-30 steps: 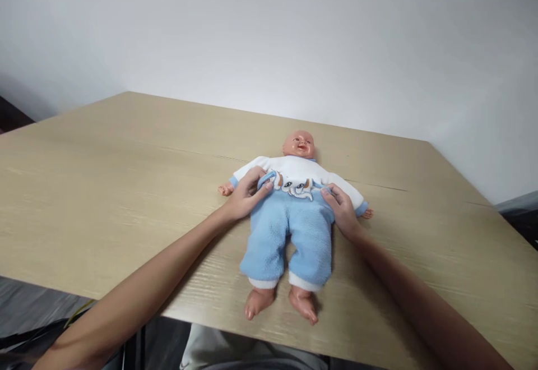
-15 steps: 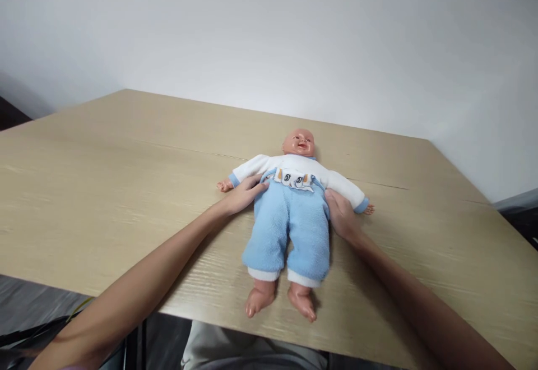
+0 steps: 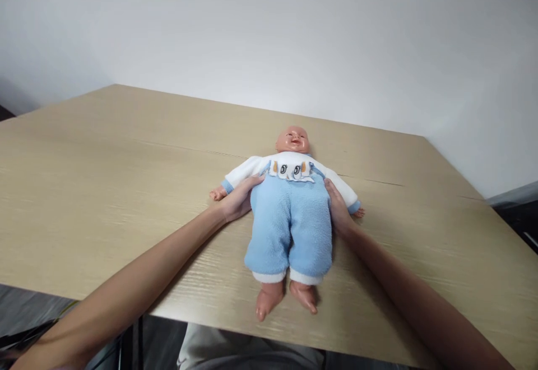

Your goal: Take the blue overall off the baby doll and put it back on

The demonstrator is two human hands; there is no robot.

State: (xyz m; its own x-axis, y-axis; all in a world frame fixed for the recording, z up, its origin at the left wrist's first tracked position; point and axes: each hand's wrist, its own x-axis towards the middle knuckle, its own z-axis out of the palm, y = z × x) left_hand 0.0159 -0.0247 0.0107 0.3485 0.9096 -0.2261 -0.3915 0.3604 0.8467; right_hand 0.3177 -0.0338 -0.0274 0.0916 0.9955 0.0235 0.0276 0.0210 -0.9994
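A doll (image 3: 290, 218) is being kept flat on its back on a pale wooden table (image 3: 105, 179), towards the near edge. Its head (image 3: 292, 139) is pointing away from the person and its bare feet (image 3: 269, 298) are pointing towards the near edge. It is being steadied from both sides.

The left hand (image 3: 237, 202) is being pressed against the doll's side, just below the white sleeve (image 3: 247, 167). Its fingertips (image 3: 256, 180) are being laid on the top edge of the blue trousers (image 3: 292, 224). The fingers are being bent only slightly, and it cannot be told whether any cloth is being pinched.

The right hand (image 3: 338, 213) is being laid along the other side of the trousers, with its fingers stretched up towards the other sleeve. Part of this hand is being hidden by the fleece, so whether it has hold of anything cannot be told either.

The trousers are being worn high, up to the chest. Above them a printed picture (image 3: 291, 169) is being shown on the white top: two dark eyes with blue and orange marks. Whether any letters are printed there cannot be told. Both of the doll's arms are being left spread on the wood. A plain white wall (image 3: 269, 33) is being seen behind the table.
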